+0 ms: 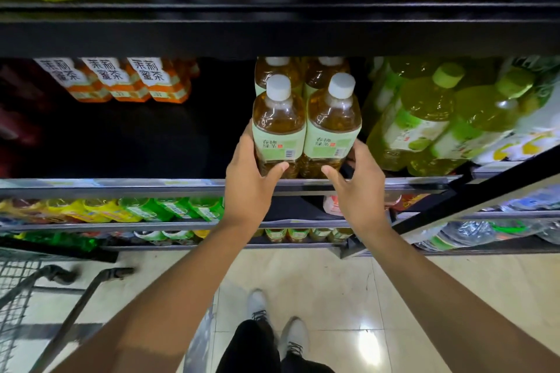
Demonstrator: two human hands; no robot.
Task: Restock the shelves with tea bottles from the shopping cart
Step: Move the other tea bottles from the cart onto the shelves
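Two amber tea bottles with white caps and pale green labels stand side by side at the front of the middle shelf (181, 183). My left hand (247, 179) grips the left bottle (278, 121), fingers round its left side and thumb across its lower front. The right bottle (333, 121) is held the same way by my right hand (359, 188). Two more of the same bottles (303, 70) stand right behind them. The wire shopping cart (21, 288) is at the lower left; its inside is out of view.
Orange-labelled tea bottles (121, 79) stand at the shelf's back left, with a dark gap between them and my bottles. Green drink bottles (424, 118) crowd the right. Lower shelves hold mixed drinks. My feet stand on pale floor tiles (318, 297).
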